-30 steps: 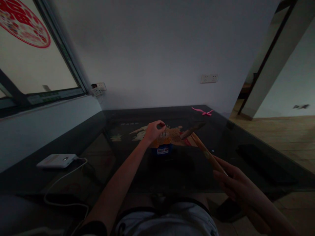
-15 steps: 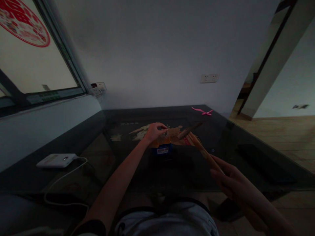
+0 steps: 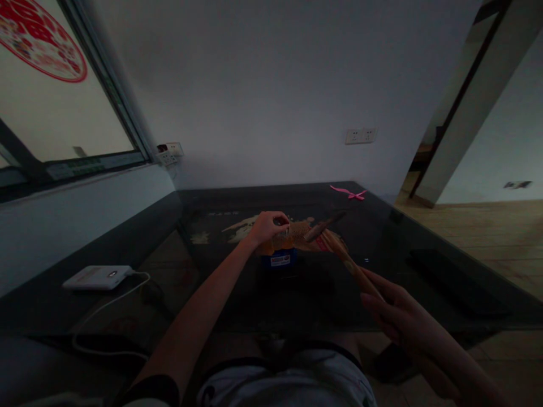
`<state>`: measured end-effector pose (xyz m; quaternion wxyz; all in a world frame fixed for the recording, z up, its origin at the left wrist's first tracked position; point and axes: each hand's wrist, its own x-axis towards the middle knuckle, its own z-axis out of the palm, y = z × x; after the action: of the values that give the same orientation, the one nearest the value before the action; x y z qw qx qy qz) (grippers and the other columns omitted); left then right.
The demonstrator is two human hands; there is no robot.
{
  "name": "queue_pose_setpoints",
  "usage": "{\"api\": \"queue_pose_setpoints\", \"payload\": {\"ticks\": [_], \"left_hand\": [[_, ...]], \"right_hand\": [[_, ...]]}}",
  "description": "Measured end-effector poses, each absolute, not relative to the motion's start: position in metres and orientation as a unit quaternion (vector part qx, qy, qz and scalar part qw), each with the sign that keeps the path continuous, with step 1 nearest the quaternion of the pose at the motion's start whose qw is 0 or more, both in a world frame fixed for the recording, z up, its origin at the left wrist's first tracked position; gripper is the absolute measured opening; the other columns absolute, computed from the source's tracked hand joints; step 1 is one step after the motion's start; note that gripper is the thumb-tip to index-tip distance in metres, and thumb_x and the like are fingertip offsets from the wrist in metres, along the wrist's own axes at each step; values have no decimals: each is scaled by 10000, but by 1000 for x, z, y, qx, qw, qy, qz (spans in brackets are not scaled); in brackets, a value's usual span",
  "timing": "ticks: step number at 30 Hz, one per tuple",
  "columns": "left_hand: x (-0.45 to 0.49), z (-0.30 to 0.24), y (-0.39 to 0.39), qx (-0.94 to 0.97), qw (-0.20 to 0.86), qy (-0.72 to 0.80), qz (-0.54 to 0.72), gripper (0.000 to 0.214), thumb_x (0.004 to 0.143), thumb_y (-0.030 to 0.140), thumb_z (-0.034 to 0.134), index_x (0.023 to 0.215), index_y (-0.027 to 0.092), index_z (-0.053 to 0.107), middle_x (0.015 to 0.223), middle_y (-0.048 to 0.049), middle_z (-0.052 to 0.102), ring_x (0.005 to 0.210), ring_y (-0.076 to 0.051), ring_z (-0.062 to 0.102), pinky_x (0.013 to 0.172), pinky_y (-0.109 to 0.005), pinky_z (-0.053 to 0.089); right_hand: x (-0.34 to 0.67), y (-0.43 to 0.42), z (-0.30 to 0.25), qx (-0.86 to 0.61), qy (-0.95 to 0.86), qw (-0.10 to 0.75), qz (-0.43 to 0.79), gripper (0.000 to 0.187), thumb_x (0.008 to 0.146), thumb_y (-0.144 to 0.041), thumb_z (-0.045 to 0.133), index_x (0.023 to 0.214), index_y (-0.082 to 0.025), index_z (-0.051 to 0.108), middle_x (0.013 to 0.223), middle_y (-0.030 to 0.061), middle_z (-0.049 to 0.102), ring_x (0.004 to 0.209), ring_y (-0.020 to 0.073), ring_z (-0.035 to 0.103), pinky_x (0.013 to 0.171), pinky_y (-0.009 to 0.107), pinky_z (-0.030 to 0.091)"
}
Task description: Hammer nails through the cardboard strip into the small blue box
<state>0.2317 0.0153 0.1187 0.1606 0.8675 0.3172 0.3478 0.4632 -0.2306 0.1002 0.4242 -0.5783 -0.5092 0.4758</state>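
My right hand (image 3: 396, 308) is wrapped round the wooden handle of a hammer (image 3: 354, 268). Its dark head hangs just right of my left hand, over the tan piece. Thumb and forefinger of my left hand (image 3: 265, 227) are closed in a pinch; whatever small thing they hold is too dim to make out. Beneath those fingertips lies a tan, orange-edged piece with a dotted surface (image 3: 299, 230). A blue box with a white label (image 3: 278, 260) shows below its near edge. How the piece and the box meet is hard to see.
A dark glossy table (image 3: 229, 294) carries everything. At left lies a white power bank (image 3: 99, 277) with a white cable. A pink ribbon (image 3: 354, 195) rests by the far right corner, and a dark flat object (image 3: 458, 282) at right. Wall sockets (image 3: 360, 135) are behind.
The hammer has shifted slightly left, its head a little nearer my left hand. My left hand keeps almost the same place and pinch.
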Motion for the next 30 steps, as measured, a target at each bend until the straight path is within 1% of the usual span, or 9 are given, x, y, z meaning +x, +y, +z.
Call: {"api": "queue_pose_setpoints", "payload": {"ticks": [3, 6, 11, 15, 22, 27, 30], "left_hand": [[232, 120, 16, 872, 170, 314, 336, 111, 721, 245, 621, 770, 162, 674, 764, -18, 694, 719, -146, 636, 700, -248, 480], [232, 120, 19, 869, 190, 309, 336, 85, 706, 210, 624, 751, 151, 664, 756, -25, 690, 721, -143, 636, 702, -248, 487], [232, 115, 26, 858, 236, 307, 338, 80, 687, 192, 644, 746, 137, 646, 738, -26, 684, 692, -130, 631, 674, -243, 495], [233, 111, 31, 855, 245, 318, 329, 107, 685, 200, 648, 765, 129, 649, 731, -34, 682, 683, -135, 629, 651, -247, 498], [230, 107, 35, 860, 232, 334, 308, 173, 695, 247, 650, 815, 127, 681, 743, -47, 692, 680, -153, 630, 638, -267, 499], [231, 107, 33, 851, 242, 345, 313, 173, 687, 235, 652, 812, 122, 691, 741, -54, 698, 670, -160, 632, 628, -267, 500], [230, 107, 31, 858, 240, 336, 306, 214, 695, 246, 645, 867, 129, 694, 789, -50, 708, 688, -165, 638, 631, -262, 496]], "right_hand": [[465, -229, 102, -580, -518, 415, 472, 710, 800, -439, 574, 1408, -178, 313, 523, -87, 372, 381, 47, 308, 345, 158, 259], [467, -224, 109, -584, -529, 414, 456, 692, 797, -433, 574, 1394, -173, 341, 543, -77, 402, 390, 51, 339, 349, 161, 279], [467, -206, 135, -577, -579, 395, 419, 721, 794, -431, 563, 1406, -143, 312, 479, -95, 391, 352, 62, 359, 325, 164, 311], [461, -187, 156, -549, -639, 374, 388, 681, 812, -401, 544, 1406, -165, 309, 485, -95, 417, 339, 59, 381, 320, 158, 329], [454, -158, 178, -527, -722, 271, 358, 534, 848, -360, 509, 1339, -172, 412, 550, -70, 449, 348, 46, 414, 306, 141, 342], [451, -154, 189, -532, -746, 251, 313, 500, 849, -297, 501, 1329, -176, 426, 560, -64, 454, 351, 42, 418, 314, 140, 351], [449, -154, 190, -542, -750, 225, 306, 509, 828, -266, 517, 1322, -165, 443, 548, -62, 462, 355, 55, 433, 315, 151, 338]]}}
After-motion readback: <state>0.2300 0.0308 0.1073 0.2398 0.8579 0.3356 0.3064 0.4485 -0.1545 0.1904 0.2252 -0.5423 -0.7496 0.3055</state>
